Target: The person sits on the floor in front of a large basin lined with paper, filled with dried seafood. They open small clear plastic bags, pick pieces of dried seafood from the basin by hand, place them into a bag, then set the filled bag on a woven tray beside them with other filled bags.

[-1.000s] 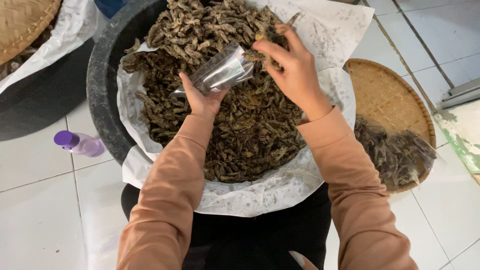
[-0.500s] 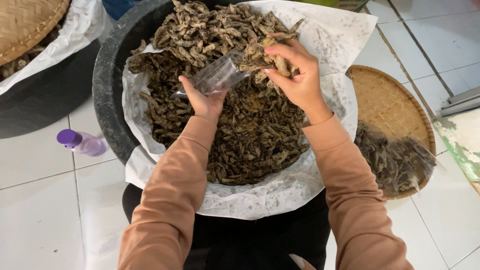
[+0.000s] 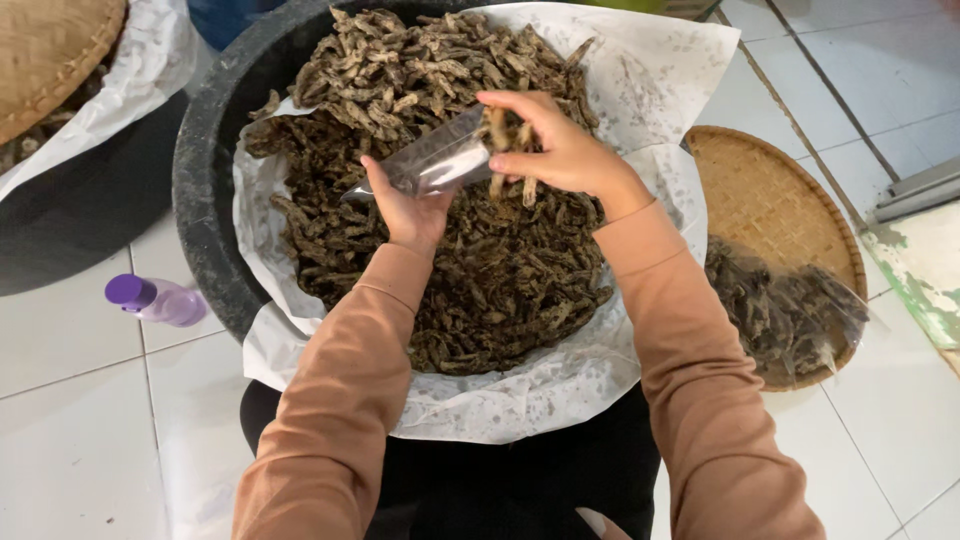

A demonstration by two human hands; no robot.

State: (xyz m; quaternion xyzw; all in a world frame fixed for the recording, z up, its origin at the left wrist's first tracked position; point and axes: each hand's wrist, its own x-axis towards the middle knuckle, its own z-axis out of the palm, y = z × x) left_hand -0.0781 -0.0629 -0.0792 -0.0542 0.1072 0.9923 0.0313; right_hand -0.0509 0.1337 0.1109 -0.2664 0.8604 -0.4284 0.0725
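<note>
Large black tub [image 3: 205,190] at centre, lined with white paper [image 3: 640,90] overhanging the rim; heaped inside, a brown mass of dried, shrivelled strips [image 3: 480,270] filling most of the liner. Second dark tub [image 3: 90,215] at upper left, also paper-lined, topped by a woven lid [image 3: 45,50]. Round woven tray [image 3: 770,200] to the right on the white tiled floor [image 3: 70,420], just beside the big tub, carrying filled clear packets [image 3: 785,310] of the same dried pieces. Peach-coloured sleeves [image 3: 330,410] reaching in from below over dark trousers. Small purple-capped bottle [image 3: 155,300] lying on the tiles left of the tub, apart from both hands.

Left hand [image 3: 410,215] above the heap, fingers closed on the lower end of a clear plastic bag [image 3: 435,160], held tilted with its mouth toward the right hand; right hand [image 3: 560,150] at the bag's mouth, fingertips pinched narrow around a small bunch of dried strips [image 3: 505,150], several dangling below the fingers; bag raised clear of the heap, over the tub's middle.
</note>
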